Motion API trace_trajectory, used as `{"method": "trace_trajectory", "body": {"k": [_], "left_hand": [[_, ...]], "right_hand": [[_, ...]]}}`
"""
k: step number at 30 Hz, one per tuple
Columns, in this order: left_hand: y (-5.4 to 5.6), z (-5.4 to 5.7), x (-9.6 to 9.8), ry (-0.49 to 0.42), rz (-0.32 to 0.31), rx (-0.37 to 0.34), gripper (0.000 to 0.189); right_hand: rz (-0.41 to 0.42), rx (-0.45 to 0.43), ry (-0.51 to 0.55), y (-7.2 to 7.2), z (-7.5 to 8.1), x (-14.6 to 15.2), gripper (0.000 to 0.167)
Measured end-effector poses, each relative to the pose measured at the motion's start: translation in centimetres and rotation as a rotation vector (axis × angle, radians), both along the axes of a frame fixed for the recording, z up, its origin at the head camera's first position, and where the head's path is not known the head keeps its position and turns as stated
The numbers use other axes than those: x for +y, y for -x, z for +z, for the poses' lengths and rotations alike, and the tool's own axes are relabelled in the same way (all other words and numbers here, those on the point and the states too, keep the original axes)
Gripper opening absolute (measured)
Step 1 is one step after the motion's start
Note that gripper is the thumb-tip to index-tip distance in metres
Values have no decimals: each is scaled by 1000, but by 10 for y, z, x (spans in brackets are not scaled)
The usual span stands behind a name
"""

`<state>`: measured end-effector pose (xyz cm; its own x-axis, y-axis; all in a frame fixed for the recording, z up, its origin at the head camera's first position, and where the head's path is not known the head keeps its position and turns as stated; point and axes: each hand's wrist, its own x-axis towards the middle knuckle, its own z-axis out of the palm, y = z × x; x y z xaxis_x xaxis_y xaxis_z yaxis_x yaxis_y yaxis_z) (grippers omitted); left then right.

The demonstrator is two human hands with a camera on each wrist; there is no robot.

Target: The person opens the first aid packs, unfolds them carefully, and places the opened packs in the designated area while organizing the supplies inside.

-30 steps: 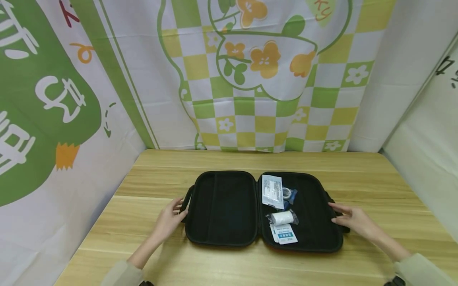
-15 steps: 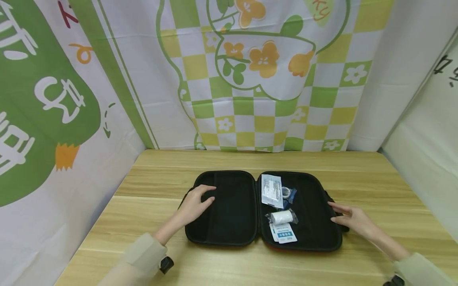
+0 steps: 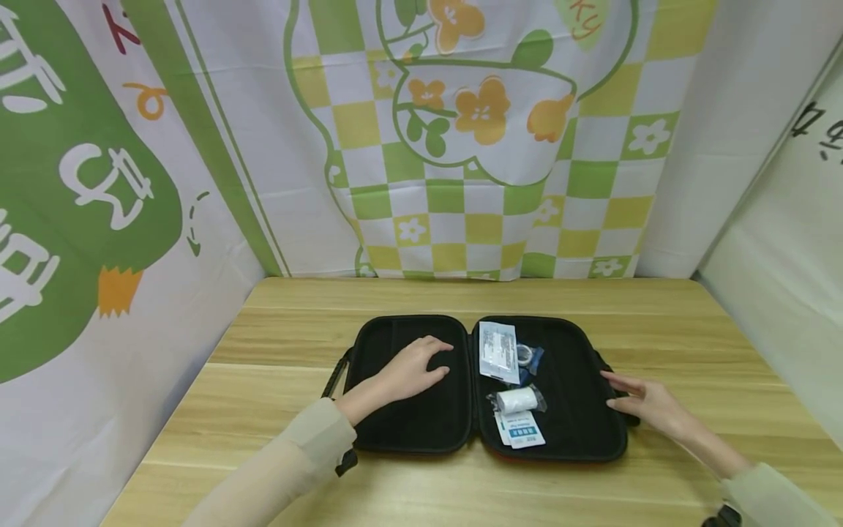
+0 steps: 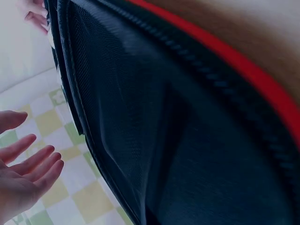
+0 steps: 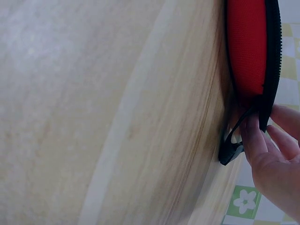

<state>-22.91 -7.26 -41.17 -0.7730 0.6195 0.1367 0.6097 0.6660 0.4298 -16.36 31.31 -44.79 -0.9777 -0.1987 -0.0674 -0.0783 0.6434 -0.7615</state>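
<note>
A zippered case (image 3: 421,421), black inside and red outside, lies unfolded on the table. My left hand (image 3: 408,372) hovers over its left half, fingers loosely spread and holding nothing; the left wrist view shows the same hand (image 4: 28,178) apart from the black lining. At the right edge, my right hand (image 3: 652,406) grips the case's rim between thumb and fingers, some of them tucked beneath it. In the right half lie a pale flat packet (image 3: 498,351), a blue-wrapped item with a white ring (image 3: 525,355), a white bandage roll in clear wrap (image 3: 516,400) and small alcohol pad packets (image 3: 525,430).
The wooden table (image 3: 448,494) extends around the case on all sides. A black carry strap (image 3: 336,375) sticks out at the left edge of the case. Behind the table hangs a patterned curtain (image 3: 369,154).
My left hand has let go of the strap at the case's left edge and moved right over the left half. The right hand stays at the right rim.
</note>
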Motion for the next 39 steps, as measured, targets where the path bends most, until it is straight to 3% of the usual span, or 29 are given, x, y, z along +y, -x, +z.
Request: {"method": "trace_trajectory", "body": {"k": [6, 13, 28, 33, 39], "left_hand": [[7, -2, 20, 84, -51, 9, 41], [12, -9, 38, 175, -122, 72, 49], [24, -23, 59, 375, -200, 193, 61], [29, -21, 64, 427, -209, 207, 62], [32, -22, 68, 485, -190, 164, 64]], "right_hand": [[10, -1, 13, 0, -1, 1, 53], [9, -5, 13, 0, -2, 1, 54], [17, -3, 10, 0, -2, 1, 54], [17, -1, 10, 0, -1, 1, 54], [15, -6, 13, -1, -2, 1, 54]]}}
